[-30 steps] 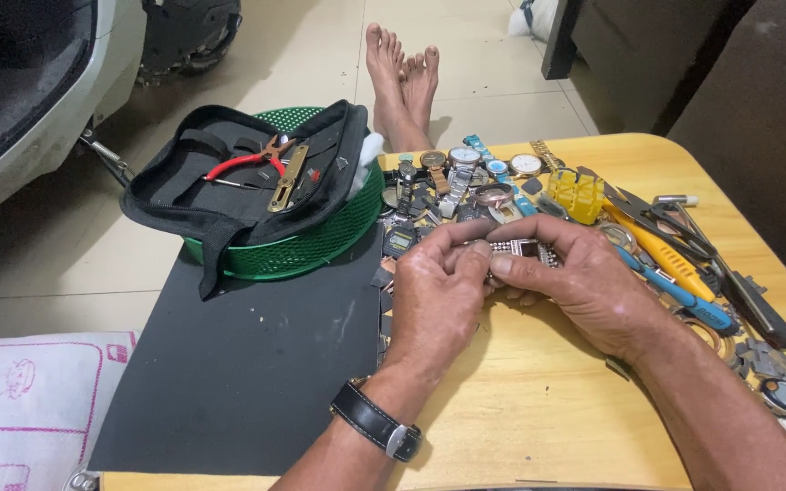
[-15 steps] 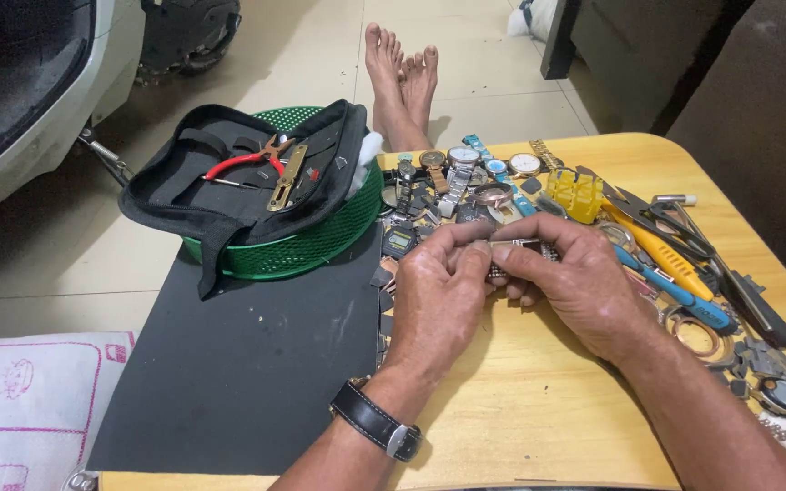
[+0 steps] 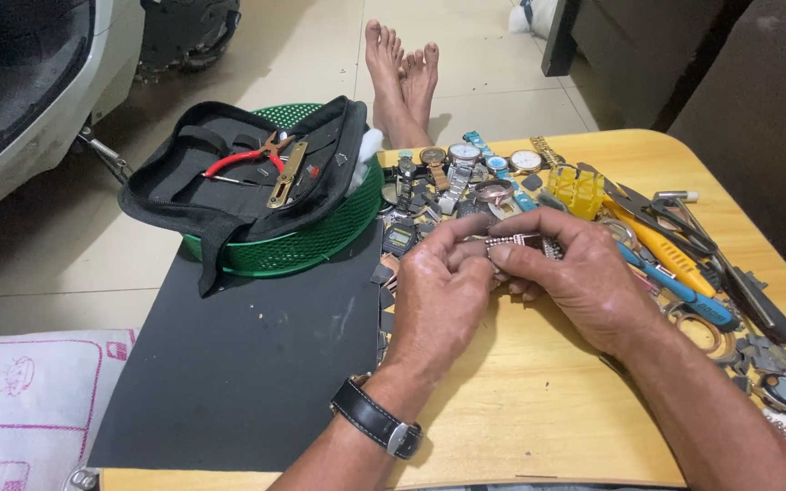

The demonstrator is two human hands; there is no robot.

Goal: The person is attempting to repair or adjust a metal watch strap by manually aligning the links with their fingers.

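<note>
Both my hands meet over the middle of the wooden table [image 3: 539,400]. My left hand [image 3: 438,300], with a black wristwatch [image 3: 377,420] on its wrist, pinches one end of a metal watch bracelet [image 3: 513,244]. My right hand [image 3: 570,273] grips the same bracelet from the other side, fingers curled over it. Most of the bracelet is hidden between the fingers. Just beyond my hands lies a heap of watches and watch parts [image 3: 452,177].
A black mat [image 3: 247,364] covers the table's left part. On it stands a green basket [image 3: 311,241] holding an open black tool pouch [image 3: 229,173] with red pliers [image 3: 247,156]. Screwdrivers and tools [image 3: 684,255] lie at the right. My bare feet [image 3: 402,73] rest beyond the table.
My hands have shifted only slightly on the bracelet; the fingers have turned it a little. Everything else on the table stays put.
</note>
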